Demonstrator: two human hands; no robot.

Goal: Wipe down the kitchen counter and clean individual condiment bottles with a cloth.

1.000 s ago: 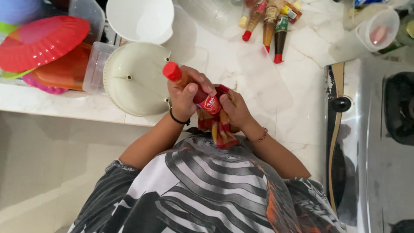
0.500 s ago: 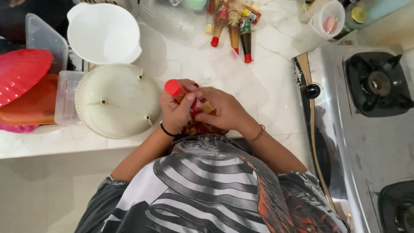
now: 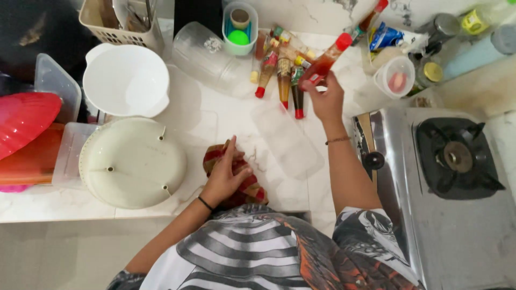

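The left hand (image 3: 226, 177) is pressing flat, fingers spread, on a red patterned cloth (image 3: 244, 185) lying near the counter's front edge. Farther out, the right hand (image 3: 327, 99) is gripping a red-capped sauce bottle (image 3: 322, 63), tilting it above the row of small bottles (image 3: 282, 75) lying on the marble. Lowering it well is probably calling for a slow, level approach, cap clear of its neighbours. A clear lid (image 3: 287, 139) is lying between the hands; the stove (image 3: 457, 156) is crowding the right side.
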